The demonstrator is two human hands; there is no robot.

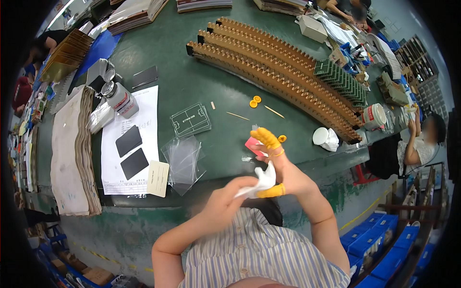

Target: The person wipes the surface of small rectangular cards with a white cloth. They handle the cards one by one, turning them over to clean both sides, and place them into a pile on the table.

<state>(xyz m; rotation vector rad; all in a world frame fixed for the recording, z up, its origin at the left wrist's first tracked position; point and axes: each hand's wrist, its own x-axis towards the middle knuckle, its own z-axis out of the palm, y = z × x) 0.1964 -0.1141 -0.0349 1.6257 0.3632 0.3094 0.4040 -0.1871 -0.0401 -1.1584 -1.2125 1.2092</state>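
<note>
My left hand (222, 204) is closed on a crumpled white cloth (263, 181), which reaches across to my right hand (289, 175). Yellow finger cots (266, 138) cover fingertips and the thumb of that right hand. Its thumb and forefinger are spread wide, with the cloth against the thumb side. A small red piece (253, 145) shows beside the right fingers; whether they touch it I cannot tell. Loose yellow finger cots (256, 101) and two wooden sticks (274, 112) lie beyond. Left of the hands are clear plastic sheets (182, 161) and a stack of dark green printed plates (191, 120).
Long brown slotted racks (269, 67) cross the far right, one holding several green plates (340, 79). A metal-topped bottle (120, 98) and black cards (134, 164) rest on white paper (149, 120). Beside them lies a thick cloth stack (69, 153). Other people sit around the table.
</note>
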